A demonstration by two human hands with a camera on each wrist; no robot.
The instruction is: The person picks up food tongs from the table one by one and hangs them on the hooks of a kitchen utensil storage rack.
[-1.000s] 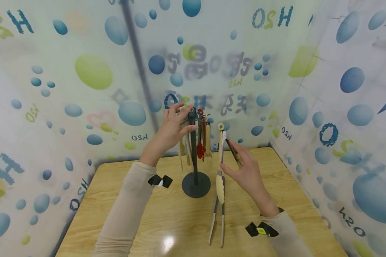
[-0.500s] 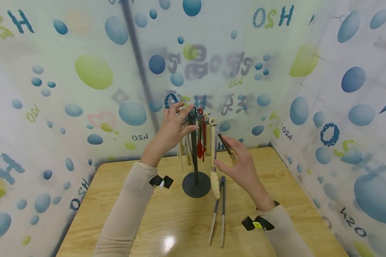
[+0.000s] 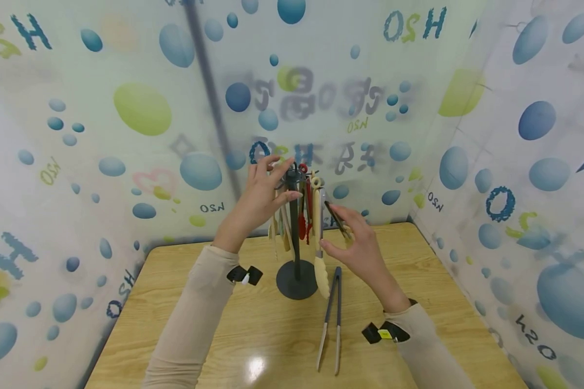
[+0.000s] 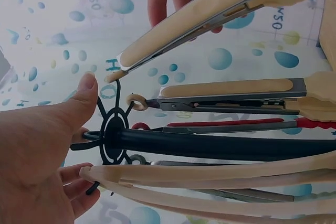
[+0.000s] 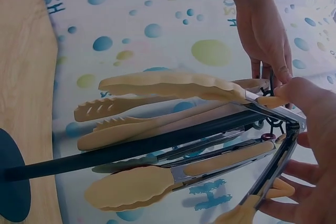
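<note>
A dark stand [image 3: 297, 289] with a ring of hooks stands upright on the wooden table. My left hand [image 3: 258, 197] grips its hooked top, thumb on one side and fingers on the other in the left wrist view. Cream-headed tongs [image 3: 322, 276], spread apart, hang from my right hand [image 3: 357, 237], which holds the two arms between thumb and fingers. The small cream loop [image 4: 113, 76] at their end overlaps a hook's tip in the left wrist view. Other cream tongs [image 4: 231, 87] and red tongs [image 3: 302, 227] hang from the hooks.
Grey tongs [image 3: 329, 312] lie spread on the table [image 3: 214, 329], in front of the stand and slightly to its right. A printed curtain [image 3: 146, 108] surrounds the table at the back and sides.
My right hand has moved left with the cream-headed tongs, bringing their loop up to the stand's hooks. The left hand has stayed on the stand's top, and the grey tongs have not moved.
</note>
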